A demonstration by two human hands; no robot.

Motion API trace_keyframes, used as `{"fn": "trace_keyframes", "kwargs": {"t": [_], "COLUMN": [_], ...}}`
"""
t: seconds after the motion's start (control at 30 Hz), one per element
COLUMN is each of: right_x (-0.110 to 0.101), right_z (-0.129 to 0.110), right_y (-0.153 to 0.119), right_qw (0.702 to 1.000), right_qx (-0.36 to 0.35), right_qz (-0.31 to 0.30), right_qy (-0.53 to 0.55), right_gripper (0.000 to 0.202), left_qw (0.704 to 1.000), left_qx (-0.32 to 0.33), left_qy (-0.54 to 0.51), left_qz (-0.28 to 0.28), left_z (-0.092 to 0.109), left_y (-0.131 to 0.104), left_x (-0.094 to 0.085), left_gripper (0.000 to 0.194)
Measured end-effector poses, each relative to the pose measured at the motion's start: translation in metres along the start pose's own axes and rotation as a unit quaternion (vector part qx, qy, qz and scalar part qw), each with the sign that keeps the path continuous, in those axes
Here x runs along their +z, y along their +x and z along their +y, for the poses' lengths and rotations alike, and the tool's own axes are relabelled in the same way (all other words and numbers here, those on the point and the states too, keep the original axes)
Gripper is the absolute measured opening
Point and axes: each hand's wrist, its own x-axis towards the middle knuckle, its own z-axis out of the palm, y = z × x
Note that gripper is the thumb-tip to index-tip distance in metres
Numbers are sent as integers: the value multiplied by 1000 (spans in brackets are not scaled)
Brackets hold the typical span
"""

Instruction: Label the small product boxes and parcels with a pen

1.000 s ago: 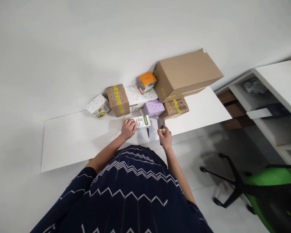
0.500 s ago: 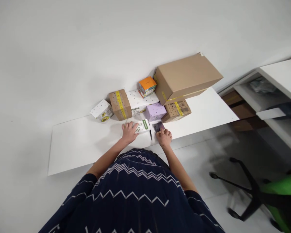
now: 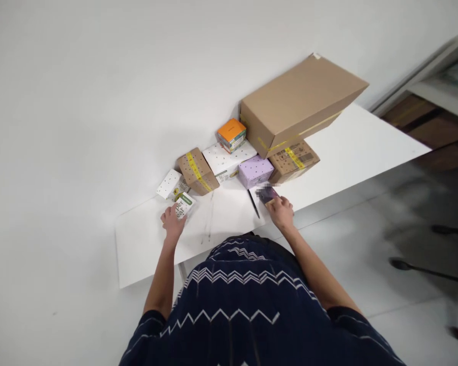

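My left hand (image 3: 172,222) grips a small white carton (image 3: 184,204) with a green label and dark lettering, held at the left part of the white table (image 3: 137,254). Just behind it stands a white dotted box (image 3: 170,184) with an avocado picture. The fingers of my right hand (image 3: 281,213) are closed on the near end of a flat, dark purple phone-like object (image 3: 267,193); its far end is blurred out. Between the hands, nearer the right one, lies a black pen (image 3: 253,204).
Along the wall stand a brown taped box (image 3: 197,171), a long white box (image 3: 225,158) with an orange box (image 3: 231,133) on it, a lilac box (image 3: 255,170) and another brown box (image 3: 294,160). Behind them rests a large carton (image 3: 301,101). Shelving (image 3: 442,96) is at right.
My left hand has carried the white carton leftward, away from the pen, to in front of the white avocado box. My right hand stays on the purple object. The whole view has shifted and turned.
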Motion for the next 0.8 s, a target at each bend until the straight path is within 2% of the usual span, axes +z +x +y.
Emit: {"fn": "trace_keyframes", "kwargs": {"t": [0.13,0.23,0.33,0.43,0.5,0.6,0.63,0.7,0.8], "right_x": [-4,-7,-10,-11,-12,-12,-12,-14,-17], "right_z": [-6,-2,3,2,-3,-12,-15,-20,-23], "right_y": [4,1,-3,-2,0,5,5,6,2], "right_qw": [1000,998,997,994,989,982,979,973,969], "right_qx": [-2,3,-1,-6,-19,-61,-76,-101,-121], "right_qz": [10,34,52,78,98,120,126,132,131], "right_qy": [29,44,57,83,106,135,144,159,174], "right_gripper": [49,46,43,43,43,43,42,40,38], "left_qw": [996,990,987,985,983,978,977,983,990], "left_qx": [45,95,118,118,112,78,67,41,57], "left_qy": [32,46,60,56,17,-91,-122,-142,-112], "left_qz": [72,89,91,115,144,169,160,107,66], "left_z": [2,1,0,9,25,66,82,116,160], "left_y": [40,60,67,63,59,57,58,62,72], "left_x": [3,3,1,-2,-7,-19,-24,-34,-44], "left_gripper": [53,44,42,46,53,64,67,71,82]}}
